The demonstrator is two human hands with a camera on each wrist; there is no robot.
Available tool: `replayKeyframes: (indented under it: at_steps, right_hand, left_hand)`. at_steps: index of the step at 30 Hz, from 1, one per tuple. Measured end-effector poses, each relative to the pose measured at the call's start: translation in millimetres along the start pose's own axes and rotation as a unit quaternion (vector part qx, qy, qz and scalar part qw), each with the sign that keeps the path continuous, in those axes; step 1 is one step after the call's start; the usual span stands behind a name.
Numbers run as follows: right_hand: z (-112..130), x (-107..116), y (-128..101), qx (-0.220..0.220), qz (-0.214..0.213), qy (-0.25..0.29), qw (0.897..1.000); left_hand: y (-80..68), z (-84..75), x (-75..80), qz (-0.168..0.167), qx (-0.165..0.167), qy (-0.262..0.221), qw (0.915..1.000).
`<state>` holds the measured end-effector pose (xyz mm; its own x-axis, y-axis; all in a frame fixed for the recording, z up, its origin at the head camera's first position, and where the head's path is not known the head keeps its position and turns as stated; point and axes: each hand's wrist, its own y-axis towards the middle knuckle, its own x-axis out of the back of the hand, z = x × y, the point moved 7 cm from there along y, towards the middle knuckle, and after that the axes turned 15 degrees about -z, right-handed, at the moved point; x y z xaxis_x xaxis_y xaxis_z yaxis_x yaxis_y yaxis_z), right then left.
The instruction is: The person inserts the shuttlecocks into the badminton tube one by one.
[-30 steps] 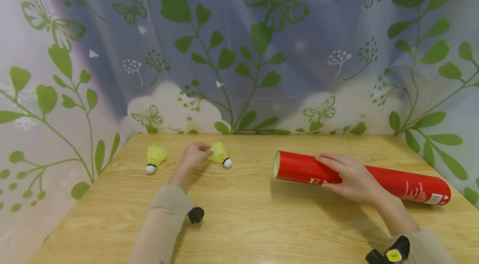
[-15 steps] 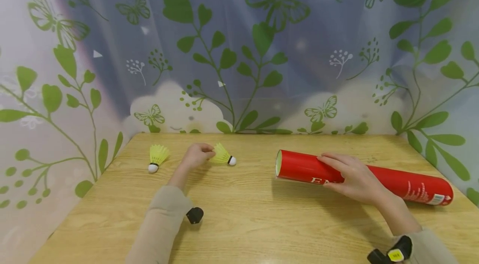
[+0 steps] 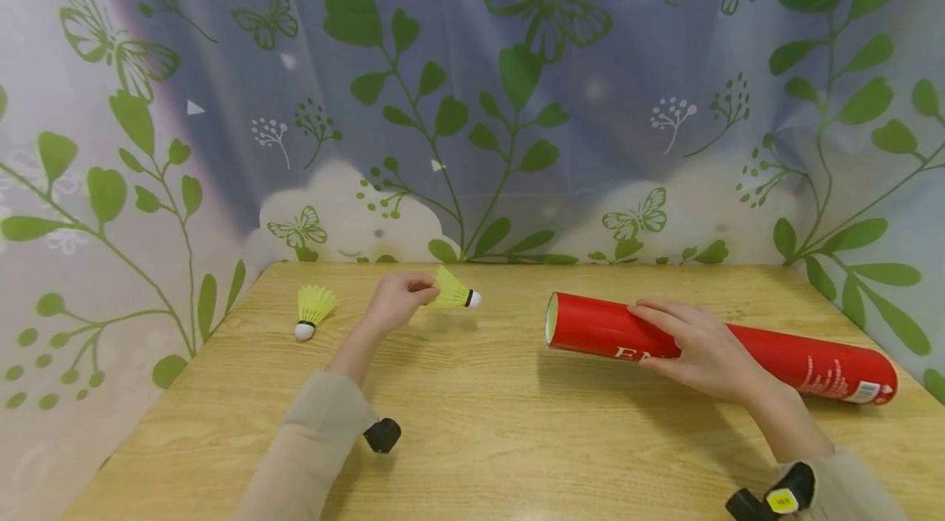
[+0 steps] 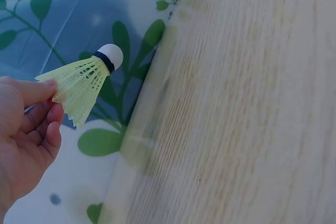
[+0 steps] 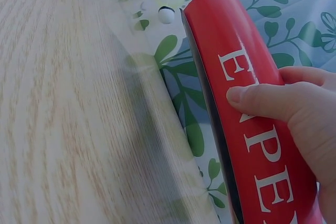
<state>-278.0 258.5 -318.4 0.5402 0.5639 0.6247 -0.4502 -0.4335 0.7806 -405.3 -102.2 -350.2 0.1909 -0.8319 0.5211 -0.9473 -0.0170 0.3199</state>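
Observation:
By the rim of its skirt, my left hand (image 3: 399, 301) pinches a yellow shuttlecock (image 3: 453, 291), its white cork pointing right toward the tube. In the left wrist view the thumb and forefinger grip the shuttlecock's skirt (image 4: 79, 85), and it hangs above the table. My right hand (image 3: 701, 350) grips a red cylindrical tube (image 3: 805, 361) from above, thumb on the near side, fingers over the top. The tube's open end (image 3: 552, 320) faces left and is slightly raised. White lettering runs along the tube (image 5: 257, 145) in the right wrist view.
A second yellow shuttlecock (image 3: 315, 309) lies on the wooden table (image 3: 472, 439) at the far left, cork toward me. Behind the table's back edge hangs a curtain (image 3: 591, 135) printed with leaves and butterflies.
My left hand has lifted the shuttlecock off the table and moved it slightly right and away from me. My right hand and the tube have stayed nearly still.

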Motion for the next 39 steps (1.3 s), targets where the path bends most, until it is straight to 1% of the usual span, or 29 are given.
replayKeyframes:
  at_steps: [4, 6, 10, 14, 18, 21, 26, 29, 31, 36, 38, 39]
  right_hand:
    - [-1, 0, 1, 0.0, -0.001, 0.001, 1.0]
    - [0, 0, 0, 0.0, -0.002, 0.002, 1.0]
    - [-1, 0, -1, 0.001, -0.003, 0.001, 1.0]
    - [-1, -1, -3, 0.003, -0.004, 0.0, 1.0]
    - [-1, -1, -3, 0.004, -0.005, -0.002, 1.0]
    - [-1, -1, -2, 0.006, -0.007, -0.001, 1.0]
    - [-1, -1, -1, 0.009, -0.011, 0.001, 1.0]
    - [-1, -1, -1, 0.014, -0.012, 0.004, 1.0]
    - [-1, -1, -1, 0.017, -0.013, 0.005, 1.0]
    - [-1, -2, -1, 0.016, -0.014, 0.007, 1.0]
    - [-1, -2, -2, 0.014, -0.013, 0.006, 1.0]
    - [-1, -2, -2, 0.014, -0.012, 0.006, 1.0]
  left_hand:
    - [-8.0, -11.8, 0.8, -0.012, -0.013, -0.017, 0.9997]
    - [-12.9, -18.9, 1.6, -0.019, -0.025, -0.017, 0.9994]
    - [-22.2, -32.0, 0.8, -0.03, -0.034, -0.018, 0.9988]
    - [-30.6, -42.6, -4.7, -0.026, -0.033, -0.032, 0.9986]
    - [-38.1, -53.8, -10.0, -0.019, -0.045, -0.055, 0.9973]
    - [-42.9, -61.7, -12.5, -0.021, -0.06, -0.062, 0.9961]
    - [-49.6, -70.7, -18.6, -0.014, -0.082, -0.053, 0.9951]
    - [-53.4, -75.4, -22.1, -0.006, -0.089, -0.05, 0.9948]
    - [-55.9, -78.8, -24.0, -0.003, -0.102, -0.05, 0.9936]
    - [-59.2, -83.2, -29.2, -0.004, -0.112, -0.057, 0.992]
    - [-59.9, -84.2, -31.5, -0.006, -0.108, -0.066, 0.9919]
    - [-60.5, -85.4, -32.5, -0.007, -0.111, -0.07, 0.9913]
